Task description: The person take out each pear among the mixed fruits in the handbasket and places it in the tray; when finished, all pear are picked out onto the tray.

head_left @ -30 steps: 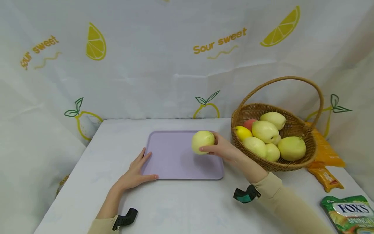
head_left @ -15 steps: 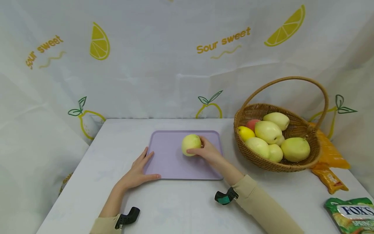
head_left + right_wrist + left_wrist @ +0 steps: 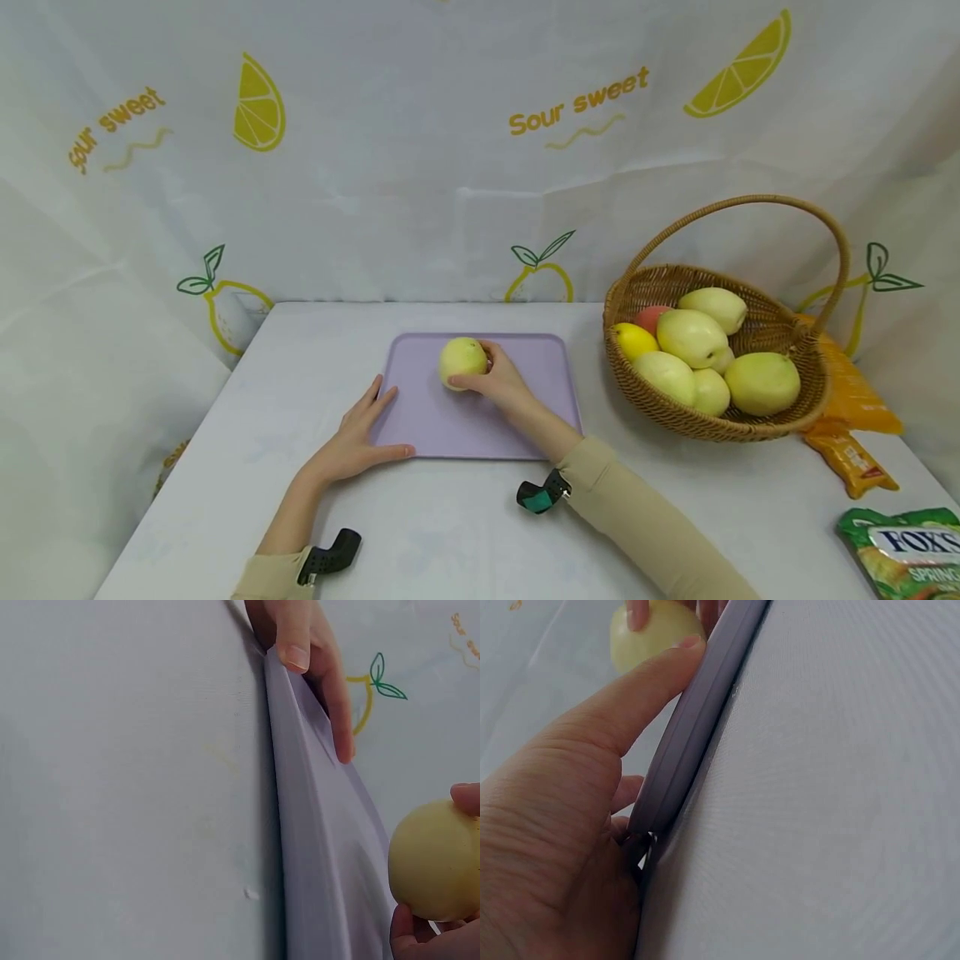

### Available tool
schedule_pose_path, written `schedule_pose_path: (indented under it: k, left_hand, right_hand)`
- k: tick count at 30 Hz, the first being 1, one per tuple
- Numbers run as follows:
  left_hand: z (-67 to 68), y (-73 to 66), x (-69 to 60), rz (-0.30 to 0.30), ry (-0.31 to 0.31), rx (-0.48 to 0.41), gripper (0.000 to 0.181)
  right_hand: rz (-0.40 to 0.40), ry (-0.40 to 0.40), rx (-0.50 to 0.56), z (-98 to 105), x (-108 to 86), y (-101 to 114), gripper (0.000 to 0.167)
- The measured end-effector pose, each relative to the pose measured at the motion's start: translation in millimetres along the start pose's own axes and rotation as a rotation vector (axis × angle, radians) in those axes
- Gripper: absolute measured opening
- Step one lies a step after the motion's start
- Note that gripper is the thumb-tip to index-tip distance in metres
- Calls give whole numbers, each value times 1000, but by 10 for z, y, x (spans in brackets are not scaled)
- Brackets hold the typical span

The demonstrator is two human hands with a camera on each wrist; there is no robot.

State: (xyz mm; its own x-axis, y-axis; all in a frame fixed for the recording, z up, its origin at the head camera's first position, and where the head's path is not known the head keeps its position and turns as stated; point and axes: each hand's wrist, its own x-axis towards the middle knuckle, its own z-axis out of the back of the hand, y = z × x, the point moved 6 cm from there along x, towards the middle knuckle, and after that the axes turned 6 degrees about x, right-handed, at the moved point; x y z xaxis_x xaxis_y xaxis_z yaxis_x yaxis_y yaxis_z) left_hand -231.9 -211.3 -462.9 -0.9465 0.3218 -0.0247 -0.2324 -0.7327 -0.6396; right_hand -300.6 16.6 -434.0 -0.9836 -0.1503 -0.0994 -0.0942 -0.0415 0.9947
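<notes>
So the pale yellow-green fruit (image 3: 462,363), looks like a round pear or an apple, is up in the person's right hand (image 3: 504,383), over the far half of the lilac tray (image 3: 427,429). That hand has it pinched from the side, thumb on the near face, fingers curled round the back. Can't tell if the underside touches the tray. Left hand (image 3: 352,446) is well apart from the right one, fingers spread fairly straight at the tray's left end, thumb resting on the near rim.

Handling-wise, my guess is it's firm and has a bit of heft, nothing a one-handed grip can't manage. Skin seems smooth, so probably a little slippery, and if it's real it'd bruise if dropped. Best hold is around the widest part, thumb opposite the fingers, no hard squeezing. Being round, it could roll on that flat tray too. The tray looks thin, light and stiff, so the rim's the place to steady it.
</notes>
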Motion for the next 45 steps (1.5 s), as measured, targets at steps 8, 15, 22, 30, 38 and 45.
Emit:
schedule_pose_path:
  k: [8, 15, 22, 30, 38, 45]
  left_hand:
    - [-1, 12, 7, 10, 8, 0, 103]
    - [-8, 15, 6, 19, 13, -4, 103]
    - [-8, 9, 7, 15, 18, -15, 102]
    - [-2, 15, 3, 21, 17, -22, 102]
    - [-7, 6, 8, 9, 19, -19, 101]
    - [-9, 3, 8, 7, 20, -15, 100]
  right_hand:
    - [15, 8, -58, -206, 110, 35, 81]
    - [24, 25, -86, -366, 220, 55, 82]
    - [42, 20, -132, -485, 332, 95, 81]
    - [81, 27, -255, -577, 462, 133, 83]
    - [128, 40, -343, -626, 534, 149, 81]
    - [157, 54, -357, -644, 575, 126, 81]
